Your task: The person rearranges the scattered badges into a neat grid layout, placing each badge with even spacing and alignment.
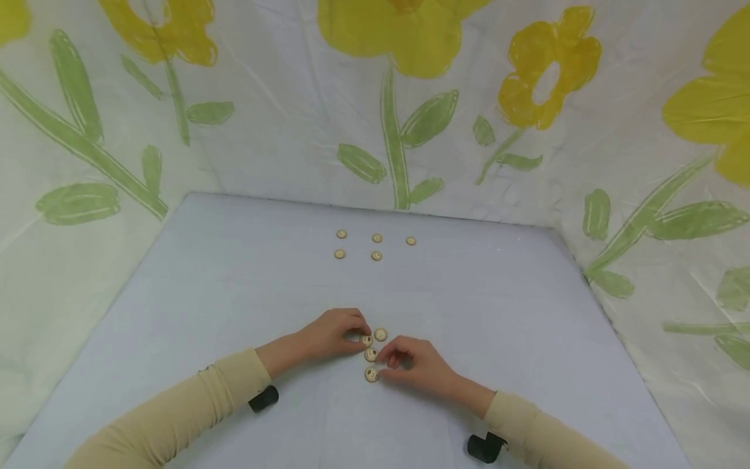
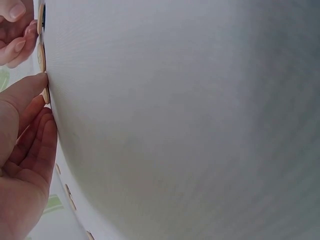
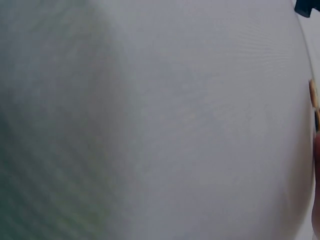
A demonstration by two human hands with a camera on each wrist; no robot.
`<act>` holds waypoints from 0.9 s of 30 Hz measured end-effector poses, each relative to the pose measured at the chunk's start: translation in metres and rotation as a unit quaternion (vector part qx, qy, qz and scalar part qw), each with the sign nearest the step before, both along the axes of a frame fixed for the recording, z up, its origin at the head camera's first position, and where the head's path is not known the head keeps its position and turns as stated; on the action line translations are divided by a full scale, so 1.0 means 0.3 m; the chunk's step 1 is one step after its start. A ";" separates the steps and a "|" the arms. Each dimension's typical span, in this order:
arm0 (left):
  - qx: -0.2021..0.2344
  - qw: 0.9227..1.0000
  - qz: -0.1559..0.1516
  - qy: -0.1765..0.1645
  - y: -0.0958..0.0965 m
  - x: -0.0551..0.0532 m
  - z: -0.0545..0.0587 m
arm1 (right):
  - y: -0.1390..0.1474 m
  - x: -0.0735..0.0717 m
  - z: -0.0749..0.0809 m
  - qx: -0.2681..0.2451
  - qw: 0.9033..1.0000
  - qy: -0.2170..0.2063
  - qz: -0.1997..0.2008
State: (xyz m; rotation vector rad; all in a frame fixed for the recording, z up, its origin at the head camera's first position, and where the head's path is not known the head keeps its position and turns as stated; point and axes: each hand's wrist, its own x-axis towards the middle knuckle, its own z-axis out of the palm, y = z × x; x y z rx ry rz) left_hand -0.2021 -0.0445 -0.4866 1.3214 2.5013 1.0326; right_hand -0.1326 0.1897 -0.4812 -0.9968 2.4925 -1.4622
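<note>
In the head view my left hand (image 1: 338, 333) pinches a small round wooden disc (image 1: 366, 340) with dark marks between thumb and fingertip. The left wrist view shows that disc (image 2: 46, 95) edge-on, flat to the table. A second disc (image 1: 381, 334) lies just right of it. Below are a third disc (image 1: 371, 354) and a fourth (image 1: 372, 374), roughly in a column. Close by on the right is my right hand (image 1: 417, 366), fingers loosely curled, thumb and fingertip apart at the edges of these lower two. The right wrist view catches only a sliver of fingers (image 3: 317, 175).
Farther back on the pale table (image 1: 263, 273) several more discs, such as this one (image 1: 377, 238), lie in two rows. Flower-painted white sheeting (image 1: 281, 130) rises along the table's back and sides. Black wrist devices (image 1: 485, 448) sit under both sleeves.
</note>
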 end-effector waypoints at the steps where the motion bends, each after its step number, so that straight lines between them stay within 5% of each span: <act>1: 0.000 1.000 0.000 0.001 0.000 0.000 0.001 | 0.002 -0.003 -0.017 0.003 1.000 0.006 0.003; 8: 0.002 1.000 -0.005 -0.001 -0.002 0.002 0.004 | 0.010 -0.018 -0.086 0.029 0.997 0.063 0.024; 27: 0.002 1.000 -0.005 0.008 -0.002 0.002 -0.001 | -0.010 -0.027 -0.071 0.099 0.989 0.098 0.058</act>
